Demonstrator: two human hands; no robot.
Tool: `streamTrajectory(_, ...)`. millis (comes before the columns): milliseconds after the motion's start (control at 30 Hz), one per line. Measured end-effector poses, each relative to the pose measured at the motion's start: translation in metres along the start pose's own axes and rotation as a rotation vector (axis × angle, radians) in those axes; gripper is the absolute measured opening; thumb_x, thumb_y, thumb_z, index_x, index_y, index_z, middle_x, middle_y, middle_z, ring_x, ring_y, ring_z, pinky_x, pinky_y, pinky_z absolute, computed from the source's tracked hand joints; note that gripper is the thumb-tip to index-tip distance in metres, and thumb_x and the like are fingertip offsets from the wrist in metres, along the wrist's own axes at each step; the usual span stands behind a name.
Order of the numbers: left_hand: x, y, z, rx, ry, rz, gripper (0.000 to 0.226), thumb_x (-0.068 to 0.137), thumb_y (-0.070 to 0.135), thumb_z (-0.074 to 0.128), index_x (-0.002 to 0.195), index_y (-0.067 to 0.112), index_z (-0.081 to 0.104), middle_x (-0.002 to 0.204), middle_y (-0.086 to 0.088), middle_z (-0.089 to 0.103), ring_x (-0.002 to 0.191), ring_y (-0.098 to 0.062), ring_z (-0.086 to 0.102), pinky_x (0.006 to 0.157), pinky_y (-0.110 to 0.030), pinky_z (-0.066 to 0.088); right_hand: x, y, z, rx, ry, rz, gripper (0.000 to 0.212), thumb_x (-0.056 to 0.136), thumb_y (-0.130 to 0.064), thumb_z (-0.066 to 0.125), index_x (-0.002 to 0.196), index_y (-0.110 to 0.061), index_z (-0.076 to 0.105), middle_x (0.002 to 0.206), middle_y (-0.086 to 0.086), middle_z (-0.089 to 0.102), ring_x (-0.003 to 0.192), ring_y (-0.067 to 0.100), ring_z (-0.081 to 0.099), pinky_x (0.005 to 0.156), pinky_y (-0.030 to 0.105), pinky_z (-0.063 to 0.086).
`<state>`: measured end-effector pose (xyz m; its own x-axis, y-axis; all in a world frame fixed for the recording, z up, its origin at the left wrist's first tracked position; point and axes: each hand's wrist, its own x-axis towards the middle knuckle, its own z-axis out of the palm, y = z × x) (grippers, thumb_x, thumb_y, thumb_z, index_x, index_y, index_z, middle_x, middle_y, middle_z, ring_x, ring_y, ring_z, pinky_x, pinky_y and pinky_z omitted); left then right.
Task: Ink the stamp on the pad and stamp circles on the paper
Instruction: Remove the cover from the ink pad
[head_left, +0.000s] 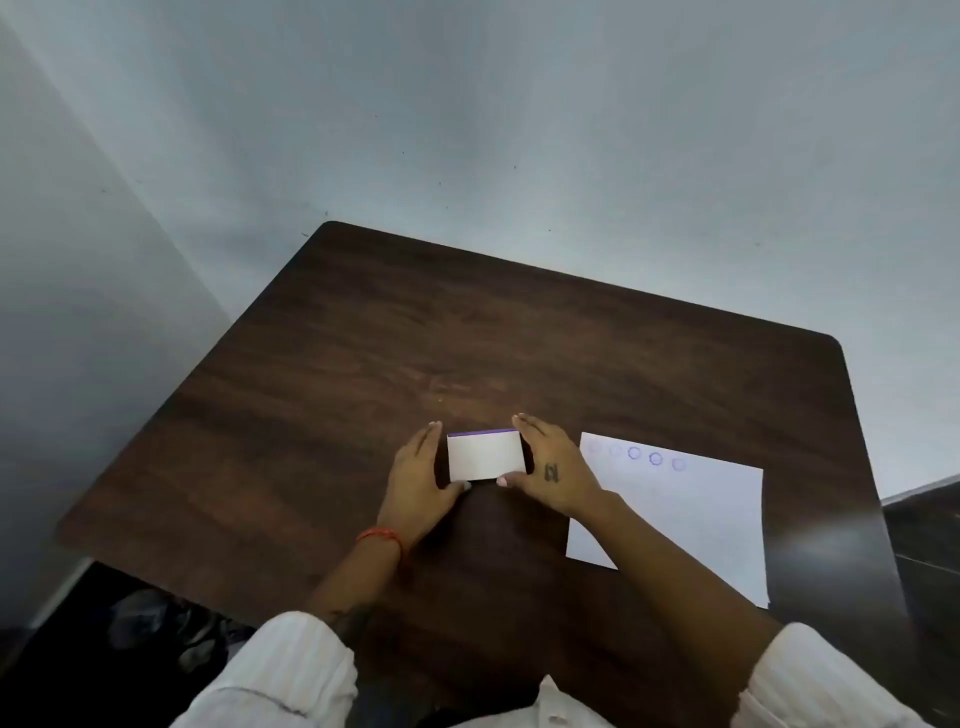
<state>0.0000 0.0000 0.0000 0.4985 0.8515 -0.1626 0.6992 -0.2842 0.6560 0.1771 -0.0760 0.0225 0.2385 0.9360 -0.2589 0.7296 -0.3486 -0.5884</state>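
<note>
A small white rectangular ink pad case (485, 456) with a purple strip along its far edge lies on the dark wooden table (395, 343). My left hand (422, 467) cups its left side and my right hand (551, 465) cups its right side, with both thumbs at the near edge. The lid looks closed. To the right lies a white sheet of paper (680, 519) with a row of several purple circle prints (644, 457) along its far edge, the outer ones faint. No stamp is in sight.
The table's back edge runs close to a pale grey wall (467, 130). Its left edge drops to a dark floor with some dark bundled items (156, 629). A dark surface (924, 525) shows at the far right.
</note>
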Motion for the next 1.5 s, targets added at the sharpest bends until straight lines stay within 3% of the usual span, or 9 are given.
streamTrajectory(433,0.01,0.008,-0.001,0.069,-0.079,0.019,0.076,0.071,0.017,0.076,0.136,0.011,0.039,0.147,-0.006,0.039,0.129,-0.026,0.039,0.106,-0.04,0.039,0.01,-0.002,-0.001,-0.097,-0.043,0.038,0.077,0.075,-0.02,0.073,0.139,-0.009,0.032,0.144,0.01,0.038,0.132,0.026,0.035,0.11,0.033,0.031)
streamTrajectory(600,0.009,0.01,-0.001,0.061,-0.051,0.018,0.074,0.07,0.014,0.076,0.135,0.012,0.041,0.147,-0.007,0.039,0.123,-0.026,0.046,0.105,-0.039,0.041,0.011,0.001,0.001,-0.101,-0.031,0.02,0.074,0.076,-0.021,0.072,0.138,-0.009,0.034,0.148,0.009,0.037,0.136,0.025,0.031,0.112,0.033,0.025)
streamTrajectory(1033,0.009,0.015,-0.01,0.032,0.006,0.055,0.07,0.07,0.016,0.077,0.133,0.014,0.045,0.144,-0.007,0.044,0.133,-0.025,0.036,0.112,-0.039,0.032,0.013,0.0,-0.007,-0.064,0.047,-0.058,0.069,0.072,-0.022,0.074,0.133,-0.013,0.043,0.143,0.009,0.045,0.132,0.025,0.04,0.11,0.035,0.031)
streamTrajectory(1167,0.015,0.015,-0.028,0.014,0.066,0.071,0.07,0.068,0.015,0.078,0.131,0.014,0.047,0.141,-0.008,0.047,0.132,-0.024,0.037,0.112,-0.035,0.03,0.024,-0.012,-0.016,-0.076,0.076,-0.14,0.068,0.07,-0.021,0.075,0.13,-0.011,0.047,0.141,0.012,0.048,0.129,0.026,0.043,0.109,0.035,0.031)
streamTrajectory(1333,0.015,0.003,-0.058,-0.001,0.155,0.061,0.069,0.066,0.013,0.08,0.128,0.012,0.05,0.138,-0.01,0.05,0.13,-0.026,0.04,0.108,-0.044,0.037,0.04,-0.041,-0.014,-0.082,0.09,-0.229,0.066,0.07,-0.023,0.075,0.129,-0.014,0.048,0.141,0.01,0.048,0.129,0.026,0.042,0.109,0.036,0.031)
streamTrajectory(1500,0.002,-0.025,-0.07,0.006,0.19,-0.023,0.069,0.065,0.016,0.081,0.128,0.014,0.051,0.137,-0.009,0.051,0.129,-0.024,0.041,0.109,-0.044,0.036,0.046,-0.062,0.008,-0.109,0.048,-0.278,0.066,0.071,-0.025,0.074,0.13,-0.017,0.047,0.142,0.008,0.046,0.13,0.025,0.038,0.107,0.038,0.031)
